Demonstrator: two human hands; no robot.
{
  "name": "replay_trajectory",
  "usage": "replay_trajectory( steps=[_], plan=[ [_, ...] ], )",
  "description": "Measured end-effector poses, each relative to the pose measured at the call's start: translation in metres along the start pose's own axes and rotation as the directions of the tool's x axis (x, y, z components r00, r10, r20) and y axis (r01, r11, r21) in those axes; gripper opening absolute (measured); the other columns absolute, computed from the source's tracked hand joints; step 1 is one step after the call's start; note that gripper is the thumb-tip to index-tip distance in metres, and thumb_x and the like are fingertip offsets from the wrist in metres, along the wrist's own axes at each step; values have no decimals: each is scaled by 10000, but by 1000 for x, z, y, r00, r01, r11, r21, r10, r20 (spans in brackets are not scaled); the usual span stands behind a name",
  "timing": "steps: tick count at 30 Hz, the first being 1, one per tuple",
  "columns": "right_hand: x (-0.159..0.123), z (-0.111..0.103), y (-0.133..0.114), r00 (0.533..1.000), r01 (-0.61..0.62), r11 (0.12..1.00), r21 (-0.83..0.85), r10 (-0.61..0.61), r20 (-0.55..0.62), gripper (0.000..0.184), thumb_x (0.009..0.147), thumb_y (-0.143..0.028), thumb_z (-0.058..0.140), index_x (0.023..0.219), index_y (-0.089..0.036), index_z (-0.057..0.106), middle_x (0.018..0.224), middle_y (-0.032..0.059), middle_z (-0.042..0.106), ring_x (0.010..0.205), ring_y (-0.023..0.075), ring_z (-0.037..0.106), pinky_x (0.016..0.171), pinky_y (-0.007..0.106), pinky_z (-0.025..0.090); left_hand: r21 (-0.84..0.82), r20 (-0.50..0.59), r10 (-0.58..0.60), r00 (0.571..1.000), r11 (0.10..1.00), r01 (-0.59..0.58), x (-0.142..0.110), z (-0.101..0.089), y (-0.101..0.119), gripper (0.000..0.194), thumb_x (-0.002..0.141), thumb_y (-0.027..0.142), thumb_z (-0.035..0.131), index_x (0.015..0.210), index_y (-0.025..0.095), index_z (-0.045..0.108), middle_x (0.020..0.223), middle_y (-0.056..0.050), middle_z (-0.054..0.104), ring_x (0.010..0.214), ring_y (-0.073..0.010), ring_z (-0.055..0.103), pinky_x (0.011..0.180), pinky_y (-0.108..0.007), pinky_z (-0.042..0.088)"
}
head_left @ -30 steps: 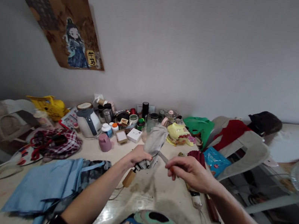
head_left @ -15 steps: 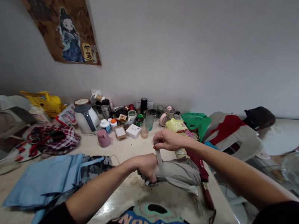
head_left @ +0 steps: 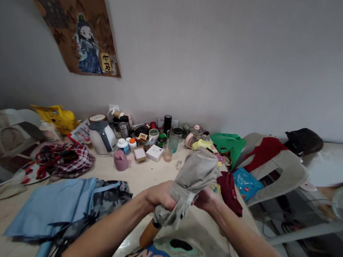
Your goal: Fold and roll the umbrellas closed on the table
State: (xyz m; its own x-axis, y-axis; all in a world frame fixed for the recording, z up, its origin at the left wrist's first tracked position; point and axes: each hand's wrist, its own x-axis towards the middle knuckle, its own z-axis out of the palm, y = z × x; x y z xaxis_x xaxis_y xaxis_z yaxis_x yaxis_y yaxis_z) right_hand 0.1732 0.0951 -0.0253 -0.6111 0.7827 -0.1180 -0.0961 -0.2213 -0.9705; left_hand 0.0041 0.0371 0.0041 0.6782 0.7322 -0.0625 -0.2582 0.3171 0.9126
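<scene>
A grey folded umbrella (head_left: 197,171) is tilted in front of my chest, its wide end pointing away and its brown handle (head_left: 148,233) toward me. My left hand (head_left: 161,194) is closed around the gathered cloth just above the handle. On the other side, my right hand (head_left: 207,199) grips the cloth's edge, with its fingers partly hidden behind the fabric. A light blue folded umbrella (head_left: 48,206) lies on the table to the left, against a camouflage-patterned one (head_left: 112,195). Beyond my right hand lies a dark red folded umbrella (head_left: 229,192).
Along the wall stand a kettle (head_left: 101,137), a pink cup (head_left: 120,160), a white box (head_left: 154,153) and several jars and glasses. Plaid cloth (head_left: 78,161) lies at the left. A chair (head_left: 290,178) and a blue packet (head_left: 246,184) are at the right.
The grey umbrella has turned from lying sideways to pointing away from me, and its handle now shows. My right hand has come down from the strap onto the cloth.
</scene>
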Motion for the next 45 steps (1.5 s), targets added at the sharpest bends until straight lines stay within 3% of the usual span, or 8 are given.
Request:
replay_trajectory(
  steps=[5,11,15,19,24,31,38,45],
  plan=[
    [-36,13,17,1000,-4,962,273,-2,24,236,551,-237,771,714,-147,625,600,3,599,472,53,470,410,150,287,-262,-7,42,999,964,-42,-20,20,-10,541,442,368,841,882,84,706,645,-39,620,482,-104,514,482,-217,404],
    [-41,20,7,971,149,986,-73,-160,-179,237,719,-352,659,600,-164,578,490,-44,492,411,51,352,398,190,254,-327,-35,22,999,945,-32,-28,25,-18,558,478,380,840,920,75,692,669,-72,653,459,-116,541,428,-204,398],
    [-35,21,14,931,127,968,-216,-191,-311,244,712,-349,612,558,-175,535,462,-55,446,417,56,333,419,201,245,-324,-199,50,979,939,-114,-25,18,-29,432,564,312,813,903,85,669,682,-65,666,519,-118,583,489,-198,447],
    [-22,14,15,917,85,993,-82,-110,-384,299,659,-394,646,517,-172,504,399,-73,373,389,39,240,406,202,145,-321,-316,48,947,934,-154,-16,-3,-34,373,595,342,795,824,105,621,616,-34,634,444,-99,540,442,-197,417],
    [-4,1,-5,944,75,983,165,-17,-330,337,552,-424,728,547,-167,510,402,-85,360,362,19,208,394,202,107,-321,-301,136,944,917,-235,2,-26,-18,389,594,434,772,725,125,575,592,-13,580,452,-75,506,450,-189,382],
    [4,10,-29,899,269,962,38,-237,-369,399,617,-510,731,619,-148,563,439,-69,387,403,34,236,422,214,112,-123,-459,177,871,958,-259,29,-37,-3,416,510,401,812,728,134,580,580,-7,591,450,-80,510,455,-199,389],
    [6,2,-44,914,235,930,-284,-311,-259,361,721,-491,622,587,-178,504,483,-43,449,436,60,306,447,226,204,103,-508,236,828,972,-213,38,-34,7,424,502,362,813,768,100,612,578,8,596,450,-66,485,468,-194,384],
    [6,-9,-51,894,286,888,-360,-383,-233,344,758,-485,591,631,-179,499,499,-54,417,459,64,304,446,219,222,-21,-587,142,797,981,-191,37,-48,-5,408,488,344,804,749,116,588,561,4,601,444,-81,517,452,-192,392]
  ],
)
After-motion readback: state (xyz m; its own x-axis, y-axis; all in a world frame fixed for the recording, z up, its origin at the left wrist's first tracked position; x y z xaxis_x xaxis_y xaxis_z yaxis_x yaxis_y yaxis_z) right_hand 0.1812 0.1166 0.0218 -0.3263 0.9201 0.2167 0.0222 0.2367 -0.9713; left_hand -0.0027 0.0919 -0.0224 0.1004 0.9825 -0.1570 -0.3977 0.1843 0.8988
